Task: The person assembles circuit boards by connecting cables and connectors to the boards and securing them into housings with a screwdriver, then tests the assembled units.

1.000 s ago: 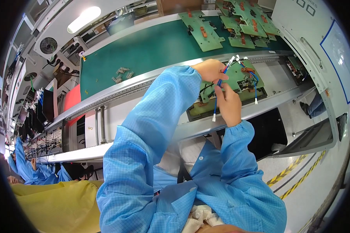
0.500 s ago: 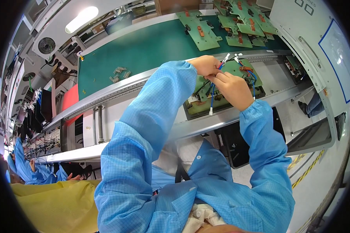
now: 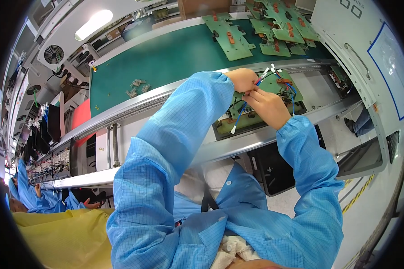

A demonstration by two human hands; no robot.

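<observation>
My left hand [image 3: 242, 80] and my right hand [image 3: 268, 106] meet above a green fixture board [image 3: 270, 86] on the conveyor rail. Between their closed fingers is a small bundle of blue, red and black wires [image 3: 259, 81]. White connectors top the bundle, pointing away from me. One blue wire [image 3: 239, 117] hangs below my fingers, ending in a white connector [image 3: 233, 130]. Another blue wire [image 3: 293, 92] loops on the board, right of my right hand, near a brown clip [image 3: 284, 81]. My hands hide the middle of the board.
Several green fixture boards [image 3: 231, 40] lie at the back right, some stacked. Small clear parts [image 3: 137, 87] rest on the green mat [image 3: 166, 51]. A black tray [image 3: 271, 172] sits below the rail [image 3: 229, 147]. People in blue and yellow [image 3: 63, 233] are at left.
Both hands have shifted slightly, the left one rightward, with the wires still gripped. The hanging blue wire's connector has swung to the left, and the upper connectors have moved a little right.
</observation>
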